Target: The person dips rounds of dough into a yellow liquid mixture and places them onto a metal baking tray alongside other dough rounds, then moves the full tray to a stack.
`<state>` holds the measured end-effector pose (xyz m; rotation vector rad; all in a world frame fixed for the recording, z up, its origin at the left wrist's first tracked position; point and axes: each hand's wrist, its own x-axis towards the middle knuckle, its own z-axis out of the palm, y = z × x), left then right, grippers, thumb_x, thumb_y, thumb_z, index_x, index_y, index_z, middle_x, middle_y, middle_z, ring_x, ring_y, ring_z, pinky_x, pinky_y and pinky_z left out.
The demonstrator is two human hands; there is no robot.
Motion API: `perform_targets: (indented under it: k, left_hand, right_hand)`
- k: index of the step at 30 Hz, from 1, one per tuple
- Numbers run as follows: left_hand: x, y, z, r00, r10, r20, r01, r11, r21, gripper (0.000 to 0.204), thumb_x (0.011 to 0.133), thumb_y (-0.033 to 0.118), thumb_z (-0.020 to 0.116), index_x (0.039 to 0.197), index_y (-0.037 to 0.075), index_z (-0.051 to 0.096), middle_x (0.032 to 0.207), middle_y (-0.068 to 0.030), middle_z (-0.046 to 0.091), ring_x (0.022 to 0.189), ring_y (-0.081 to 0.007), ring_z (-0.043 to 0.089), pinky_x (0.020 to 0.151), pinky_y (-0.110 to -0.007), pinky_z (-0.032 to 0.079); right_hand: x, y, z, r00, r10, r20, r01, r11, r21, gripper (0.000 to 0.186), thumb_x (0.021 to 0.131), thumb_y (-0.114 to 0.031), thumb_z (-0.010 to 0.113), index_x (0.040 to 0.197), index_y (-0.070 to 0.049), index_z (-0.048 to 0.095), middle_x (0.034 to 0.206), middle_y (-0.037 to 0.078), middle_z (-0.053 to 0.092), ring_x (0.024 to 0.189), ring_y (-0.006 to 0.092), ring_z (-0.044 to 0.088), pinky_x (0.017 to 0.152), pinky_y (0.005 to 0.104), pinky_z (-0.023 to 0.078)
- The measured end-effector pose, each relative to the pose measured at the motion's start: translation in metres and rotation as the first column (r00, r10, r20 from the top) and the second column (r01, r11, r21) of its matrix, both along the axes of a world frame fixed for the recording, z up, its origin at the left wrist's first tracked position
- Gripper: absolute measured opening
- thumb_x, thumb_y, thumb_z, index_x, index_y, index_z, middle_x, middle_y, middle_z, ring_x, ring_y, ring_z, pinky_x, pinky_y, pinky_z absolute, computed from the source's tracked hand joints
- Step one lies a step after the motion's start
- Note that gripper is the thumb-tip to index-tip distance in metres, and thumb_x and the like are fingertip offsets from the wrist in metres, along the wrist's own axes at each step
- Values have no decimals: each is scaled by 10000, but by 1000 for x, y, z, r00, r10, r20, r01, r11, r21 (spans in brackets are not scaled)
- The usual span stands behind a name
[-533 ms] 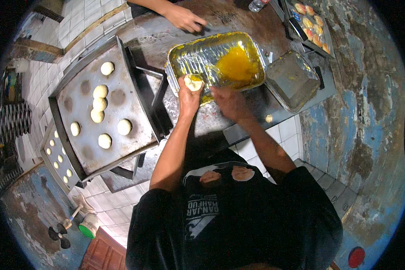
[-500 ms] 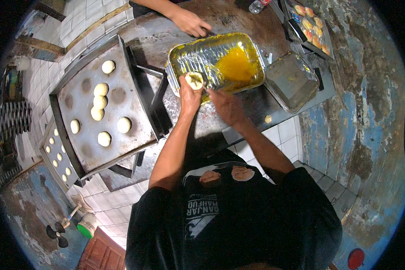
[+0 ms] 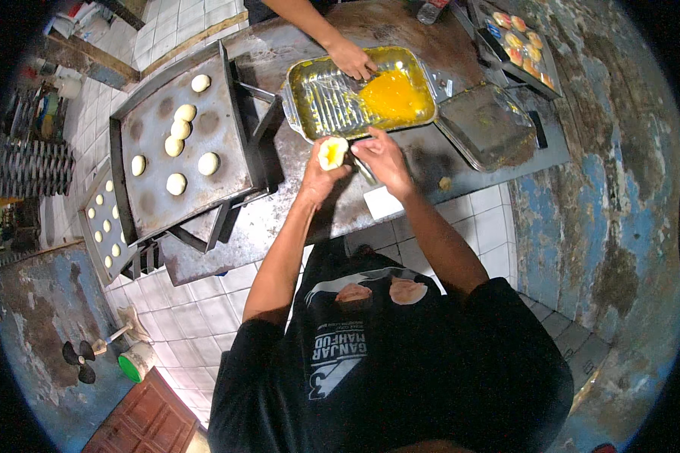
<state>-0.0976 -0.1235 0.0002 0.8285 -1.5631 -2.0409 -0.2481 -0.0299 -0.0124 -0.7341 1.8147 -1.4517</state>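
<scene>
My left hand [image 3: 321, 180] holds an opened round of dough [image 3: 332, 154] from below, with yellow filling in its hollow. Close by on the right, my right hand [image 3: 385, 162] has its fingertips at the dough's edge. A narrow, flat, metallic-looking tool [image 3: 366, 172] shows under its fingers, the rest covered by the hand. Just beyond both hands lies a foil-like rectangular tray [image 3: 301, 113], smeared yellow, with a mound of thick yellow filling [image 3: 393, 95] at its right side. Another person's hand [image 3: 351, 59] reaches over the tray's far rim to the filling.
A large metal baking tray [image 3: 147, 215] with several dough balls [image 3: 176, 183] stands raised at left, above a lower tray of small dough balls [image 3: 107, 225]. An oily rectangular pan [image 3: 487, 128], a tray of baked buns [image 3: 515, 39] and a plastic bottle [image 3: 432, 10] lie right.
My hands have drawn back from over the tray toward me, with the dough and tool. Yellow filling now shows in the dough. The other person's hand has moved from beside the tray into it.
</scene>
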Motion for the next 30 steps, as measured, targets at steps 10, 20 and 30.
perform_targets:
  k: [10,20,30]
  left_hand:
    - [-3,85,45,1000,-5,26,4,1000,6,475,834,103,774,1244,55,539,1005,-51,645,825,-127,613,678,-265,511]
    - [9,167,84,999,-22,-30,18,991,-131,310,932,259,702,1103,3,667,1023,-76,691,854,-143,651,774,-282,535]
    - [39,201,124,980,-78,185,174,790,-588,542,965,294,642,1434,54,512,1213,-171,685,1081,-217,659,916,-352,516]
  right_hand:
    - [29,101,86,901,-27,-432,-77,972,-221,635,923,13,478,1514,-48,255,1202,114,680,1098,287,641,988,421,477]
    - [54,173,87,937,-55,-344,-10,983,-183,505,902,-94,630,1353,-16,418,1115,144,699,1054,357,630,981,443,444]
    - [46,199,105,942,193,274,-105,947,-305,642,863,-42,715,1391,29,357,996,72,672,909,160,633,842,310,517]
